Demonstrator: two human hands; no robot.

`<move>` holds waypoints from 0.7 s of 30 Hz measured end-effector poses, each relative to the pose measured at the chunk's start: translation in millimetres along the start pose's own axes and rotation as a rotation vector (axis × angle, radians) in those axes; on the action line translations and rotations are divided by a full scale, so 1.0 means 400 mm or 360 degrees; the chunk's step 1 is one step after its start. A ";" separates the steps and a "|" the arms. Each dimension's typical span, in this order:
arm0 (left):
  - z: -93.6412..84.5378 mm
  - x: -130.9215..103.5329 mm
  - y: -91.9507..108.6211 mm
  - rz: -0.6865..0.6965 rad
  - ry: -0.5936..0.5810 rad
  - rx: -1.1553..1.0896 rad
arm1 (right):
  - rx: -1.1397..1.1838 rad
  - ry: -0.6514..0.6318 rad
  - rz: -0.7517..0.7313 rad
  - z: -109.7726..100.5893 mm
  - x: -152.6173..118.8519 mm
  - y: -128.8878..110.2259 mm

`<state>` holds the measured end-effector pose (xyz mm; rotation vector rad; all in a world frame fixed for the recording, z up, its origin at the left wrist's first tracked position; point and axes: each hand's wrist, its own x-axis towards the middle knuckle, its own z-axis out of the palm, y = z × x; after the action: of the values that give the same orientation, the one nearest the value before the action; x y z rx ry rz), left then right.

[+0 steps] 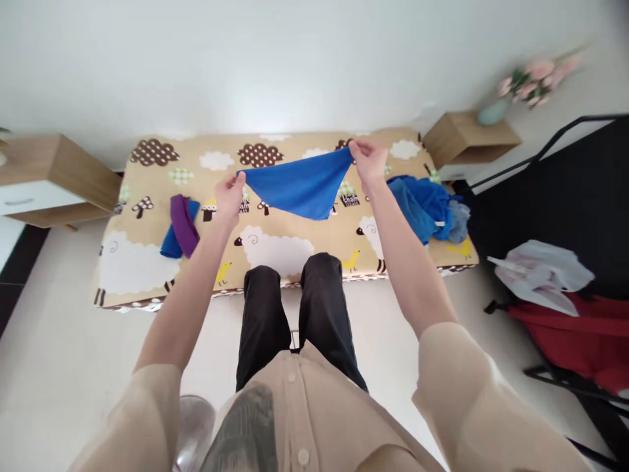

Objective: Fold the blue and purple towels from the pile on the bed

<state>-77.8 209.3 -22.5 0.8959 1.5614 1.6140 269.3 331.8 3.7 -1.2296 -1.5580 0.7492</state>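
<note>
A blue cloth (299, 187) hangs stretched between my two hands above the sheep-patterned cover (275, 252), its lower part narrowing to a point. My left hand (230, 195) pinches its left corner, and my right hand (368, 162) pinches the right corner, slightly higher. To the left, a purple cloth (183, 226) lies across a rolled blue cloth (171, 244) on the cover. A crumpled heap of blue cloths (422, 203) rests on the right side, just beyond my right forearm.
Wooden cabinets stand at the left (73, 170) and back right (449, 141); the right one bears a vase (493, 111) with pink flowers. At the right are a black-framed rack (555, 141), a white plastic bag (545, 269) and red fabric (584, 334).
</note>
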 end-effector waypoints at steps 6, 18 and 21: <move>-0.089 -0.013 0.269 0.0472 0.0095 0.0202 | 0.0429 0.0120 -0.0074 -0.051 -0.115 -0.181; -0.207 -0.087 0.460 0.0416 0.0249 0.0199 | 0.0550 -0.0114 -0.0260 -0.111 -0.244 -0.420; -0.221 -0.095 0.482 0.0312 0.0148 0.0286 | 0.0565 -0.0090 -0.0203 -0.112 -0.243 -0.421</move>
<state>-138.9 127.7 167.3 1.1138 1.7507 1.6908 253.8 184.8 137.9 -0.8481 -1.4570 0.9363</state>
